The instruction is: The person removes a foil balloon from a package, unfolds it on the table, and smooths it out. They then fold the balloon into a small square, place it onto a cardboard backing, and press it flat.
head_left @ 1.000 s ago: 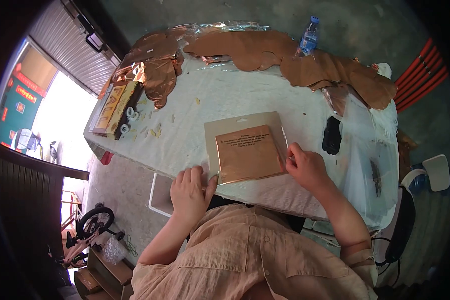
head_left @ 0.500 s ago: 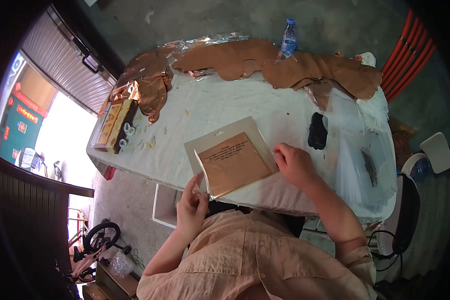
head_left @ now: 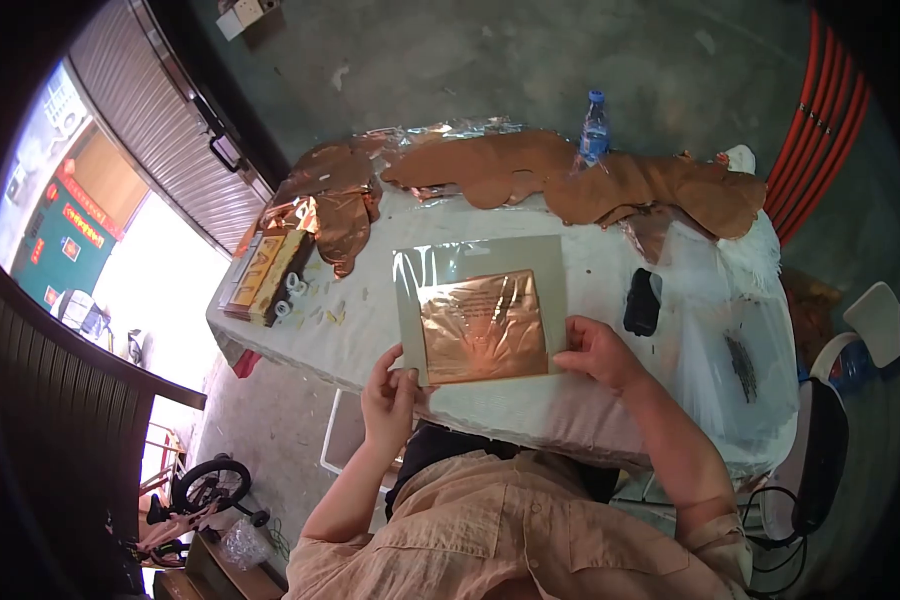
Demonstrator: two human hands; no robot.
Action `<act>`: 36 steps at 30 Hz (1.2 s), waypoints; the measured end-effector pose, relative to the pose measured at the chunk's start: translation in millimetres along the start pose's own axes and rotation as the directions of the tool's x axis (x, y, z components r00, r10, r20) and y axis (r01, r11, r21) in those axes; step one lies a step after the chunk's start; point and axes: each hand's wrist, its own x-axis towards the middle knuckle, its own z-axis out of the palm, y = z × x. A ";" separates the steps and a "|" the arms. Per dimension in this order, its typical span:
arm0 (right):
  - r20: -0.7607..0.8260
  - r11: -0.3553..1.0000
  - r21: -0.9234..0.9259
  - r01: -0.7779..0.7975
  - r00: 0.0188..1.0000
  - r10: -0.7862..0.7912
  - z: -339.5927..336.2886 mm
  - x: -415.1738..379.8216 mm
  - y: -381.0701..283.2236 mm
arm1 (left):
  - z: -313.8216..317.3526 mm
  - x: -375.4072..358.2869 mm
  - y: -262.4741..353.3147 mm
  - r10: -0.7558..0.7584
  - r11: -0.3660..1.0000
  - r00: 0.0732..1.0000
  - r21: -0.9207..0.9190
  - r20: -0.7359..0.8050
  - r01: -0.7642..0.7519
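Note:
A flat clear plastic bag [head_left: 485,257] with a folded copper-coloured foil piece [head_left: 483,335] inside is held up over the front of the table. Small printed lines show faintly through the glare. My left hand [head_left: 390,393] pinches the bag's lower left corner between thumb and fingers. At the lower right edge, my right hand [head_left: 600,354] has its fingers closed on the bag. Beyond the bag, copper-coloured scalloped foil pieces [head_left: 500,168] lie along the table's far side. A black phone-like object [head_left: 641,302] rests to the right of the bag.
The table has a white cloth [head_left: 370,345]. A water bottle [head_left: 594,130] stands at the far side. On the left are a printed box [head_left: 267,277] and small white rolls [head_left: 295,285]. Clear plastic bags [head_left: 705,340] lie on the right. A small bicycle [head_left: 210,490] is on the floor.
The bag has turned from slanted to nearly upright in view, and glare now covers its print. My right hand, earlier at its right side, now grips the lower right edge.

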 end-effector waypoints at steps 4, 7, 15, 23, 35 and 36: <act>0.052 0.999 0.014 0.040 0.998 -0.041 2.8 -1.0 -0.3 | -0.6 1.2 10.1 -0.064 0.984 0.998 -0.169 -0.025 0.059; 0.049 0.994 0.023 0.103 0.993 -0.104 2.7 2.3 5.7 | -5.0 -0.8 15.0 -0.123 0.936 0.992 -0.327 0.041 0.130; 0.077 0.995 -0.058 0.086 0.994 -0.082 10.2 -1.7 14.2 | 13.2 -16.3 10.7 -0.122 0.618 0.951 -0.728 0.284 0.296; 0.024 0.993 -0.072 0.091 0.996 -0.090 12.0 -2.4 5.9 | -126.7 -24.3 -21.6 -0.207 0.362 0.978 -0.926 0.027 0.103; -0.090 0.996 -0.007 0.088 0.992 -0.088 -0.6 5.3 16.9 | -228.6 -221.1 -322.6 -0.794 0.559 0.450 -0.783 -0.409 0.273; -0.093 0.996 -0.002 0.094 0.991 -0.093 -1.1 6.3 16.9 | -218.8 -222.6 -335.5 -0.836 0.547 0.285 -0.752 -0.468 0.369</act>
